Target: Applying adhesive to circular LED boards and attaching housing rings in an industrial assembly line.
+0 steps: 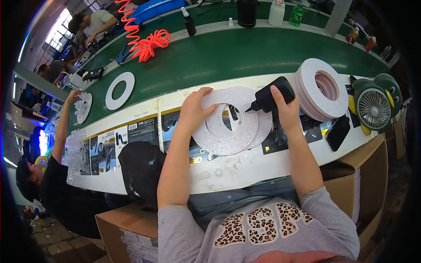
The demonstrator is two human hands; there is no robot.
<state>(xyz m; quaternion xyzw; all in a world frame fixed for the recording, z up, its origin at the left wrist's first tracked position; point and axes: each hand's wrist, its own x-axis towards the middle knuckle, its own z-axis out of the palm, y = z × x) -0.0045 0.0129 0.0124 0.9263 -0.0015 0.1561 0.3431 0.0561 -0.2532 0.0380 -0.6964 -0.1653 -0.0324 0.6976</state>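
My left hand (196, 107) grips the upper left rim of a white glittery flat ring (215, 141), thumb on its face. Another similar ring (265, 127) shows beneath it, offset to the right. My right hand (287, 111) is closed around a black squeeze bottle (275, 94), tilted so that its narrow nozzle points down and left. The nozzle tip is over the ring's right side, by the inner edge; I cannot tell whether it touches. Right of the bottle stands a stack of similar rings (309, 83).
A green animal-shaped fan (372, 107) and a black phone (338, 133) lie right of the stack. A black bag (140, 168) sits at the table's near edge. Another white ring (128, 90) rests on the green surface, below a red coiled hose (151, 46). A co-worker (61, 175) reaches in at left.
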